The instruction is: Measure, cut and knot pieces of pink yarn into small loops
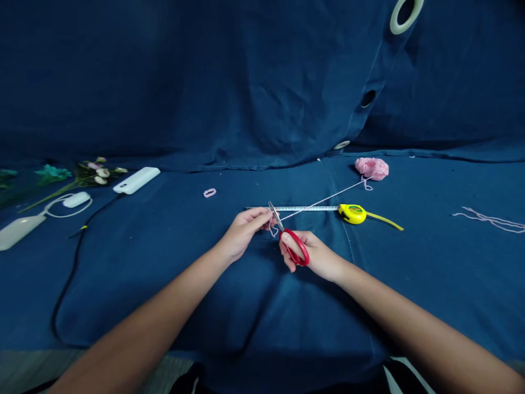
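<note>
My right hand (315, 254) grips red-handled scissors (292, 241), whose blades point up and left across a thin pink yarn strand (324, 201). My left hand (245, 227) pinches the near end of that strand right beside the blades. The strand runs back to a pink yarn ball (372, 168) at the far right. A yellow tape measure (353, 213) lies just behind my hands, its blade (299, 208) pulled out to the left along the blue cloth.
Cut yarn pieces (490, 220) lie at the right. A small pink loop (209, 192) sits behind my left hand. White devices (136, 180) with a black cable (74, 262), and artificial flowers (88, 174), lie at the left. A tape roll (406, 15) hangs above.
</note>
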### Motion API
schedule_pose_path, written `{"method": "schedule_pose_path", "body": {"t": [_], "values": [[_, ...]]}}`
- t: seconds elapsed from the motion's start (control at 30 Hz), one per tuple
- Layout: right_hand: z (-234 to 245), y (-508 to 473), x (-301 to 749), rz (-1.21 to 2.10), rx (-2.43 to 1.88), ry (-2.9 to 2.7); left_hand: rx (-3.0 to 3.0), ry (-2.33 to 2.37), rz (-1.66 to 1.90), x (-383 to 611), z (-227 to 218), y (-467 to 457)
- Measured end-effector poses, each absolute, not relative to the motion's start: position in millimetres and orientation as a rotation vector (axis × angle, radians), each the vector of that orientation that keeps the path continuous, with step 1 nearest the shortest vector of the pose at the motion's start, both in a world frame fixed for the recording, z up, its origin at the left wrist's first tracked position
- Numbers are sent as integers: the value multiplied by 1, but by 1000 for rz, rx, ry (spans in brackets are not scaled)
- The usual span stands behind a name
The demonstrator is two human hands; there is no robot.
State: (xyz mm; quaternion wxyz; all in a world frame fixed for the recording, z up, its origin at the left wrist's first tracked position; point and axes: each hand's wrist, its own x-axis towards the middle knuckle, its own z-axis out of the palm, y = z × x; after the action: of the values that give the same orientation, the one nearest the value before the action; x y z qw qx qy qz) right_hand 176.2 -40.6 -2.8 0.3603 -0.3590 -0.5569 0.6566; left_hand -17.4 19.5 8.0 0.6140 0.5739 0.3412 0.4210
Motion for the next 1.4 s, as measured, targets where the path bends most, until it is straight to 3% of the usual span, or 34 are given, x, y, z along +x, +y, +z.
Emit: {"method": "schedule_pose_path", "body": {"t": [0.7, 1.4], "values": [[1, -42, 177, 1753, -926, -1367, 1504, 768, 988, -11, 0, 19], [-4, -45, 175, 1500, -805, -1326, 1783, 583, 783, -10, -4, 22]]}}
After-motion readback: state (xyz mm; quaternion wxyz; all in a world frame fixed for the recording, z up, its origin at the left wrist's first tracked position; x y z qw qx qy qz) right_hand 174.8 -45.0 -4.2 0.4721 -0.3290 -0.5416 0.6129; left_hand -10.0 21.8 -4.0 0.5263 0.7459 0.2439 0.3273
